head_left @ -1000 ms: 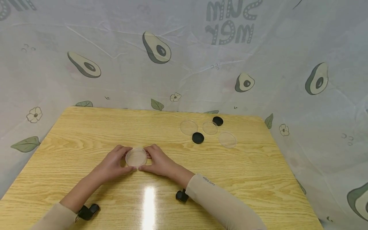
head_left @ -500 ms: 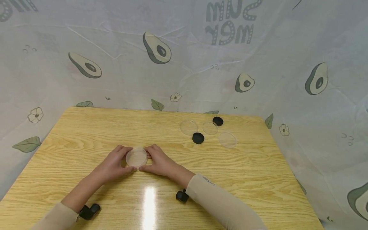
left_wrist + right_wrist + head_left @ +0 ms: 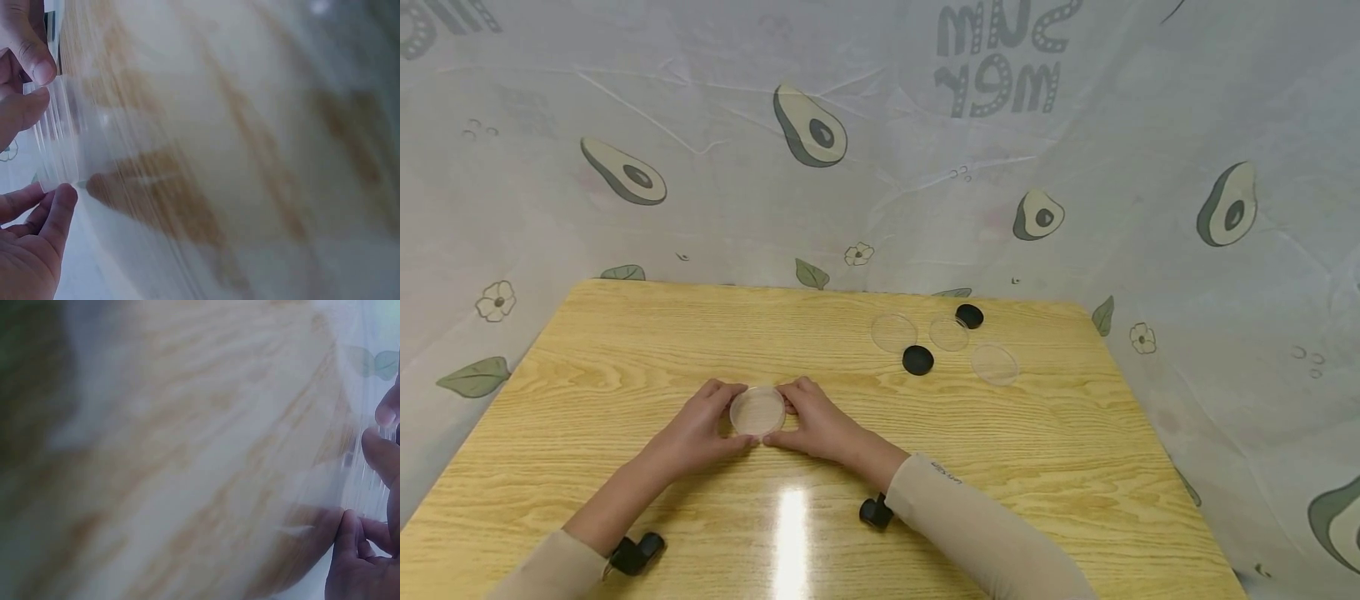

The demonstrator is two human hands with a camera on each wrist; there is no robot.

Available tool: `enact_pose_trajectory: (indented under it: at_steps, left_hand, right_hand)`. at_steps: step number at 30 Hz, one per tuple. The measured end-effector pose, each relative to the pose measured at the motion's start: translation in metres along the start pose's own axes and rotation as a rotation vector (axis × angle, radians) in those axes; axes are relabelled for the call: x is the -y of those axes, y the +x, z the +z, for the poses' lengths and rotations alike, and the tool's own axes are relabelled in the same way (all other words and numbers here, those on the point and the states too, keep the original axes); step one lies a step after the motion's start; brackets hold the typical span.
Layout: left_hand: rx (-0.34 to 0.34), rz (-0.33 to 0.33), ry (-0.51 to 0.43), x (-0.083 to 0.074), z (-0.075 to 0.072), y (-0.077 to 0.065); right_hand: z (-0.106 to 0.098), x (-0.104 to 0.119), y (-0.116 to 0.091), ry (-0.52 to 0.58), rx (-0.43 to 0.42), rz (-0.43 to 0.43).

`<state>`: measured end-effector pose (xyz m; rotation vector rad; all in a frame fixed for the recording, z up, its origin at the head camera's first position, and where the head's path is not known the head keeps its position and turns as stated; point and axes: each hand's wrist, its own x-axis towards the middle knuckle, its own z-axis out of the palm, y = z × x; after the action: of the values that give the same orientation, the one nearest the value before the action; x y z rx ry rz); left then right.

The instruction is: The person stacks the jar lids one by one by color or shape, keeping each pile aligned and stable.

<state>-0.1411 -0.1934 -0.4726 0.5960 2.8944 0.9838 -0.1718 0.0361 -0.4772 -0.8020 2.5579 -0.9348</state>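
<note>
Gripped a clear petri dish (image 3: 757, 412) by the rim from both sides, with the fingers and thumb of the left hand (image 3: 703, 423) curved round one edge and those of the right hand (image 3: 814, 422) curved round the other. Caught the dish directly between the two hands, left of center at the bench (image 3: 1037, 467). Showed layered rims along the dish's wall from the left wrist, and wood grain through the clear face from above. Included, well apart toward the far right, three clear discs (image 3: 995, 364) and two black discs (image 3: 917, 360), the latter at the edges of clear ones.
</note>
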Motion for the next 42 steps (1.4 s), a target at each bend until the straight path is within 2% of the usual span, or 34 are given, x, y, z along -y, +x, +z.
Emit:
enact_pose_trajectory:
  at_steps: [12,21,42]
  left_hand:
    - [0.017,-0.023,-0.026,-0.0022,0.0001,0.0002]
    - [0.022,-0.013,-0.027,-0.0001,0.001,0.0017]
    - [0.082,-0.074,-0.079,0.006,-0.0026,0.0075]
  right_hand:
    - [-0.0016,0.002,-0.0016,0.023,-0.002,-0.004]
    - [-0.0036,0.0031,-0.0019,0.03,0.003,0.013]
    - [-0.0007,0.001,0.0,0.081,0.015,0.011]
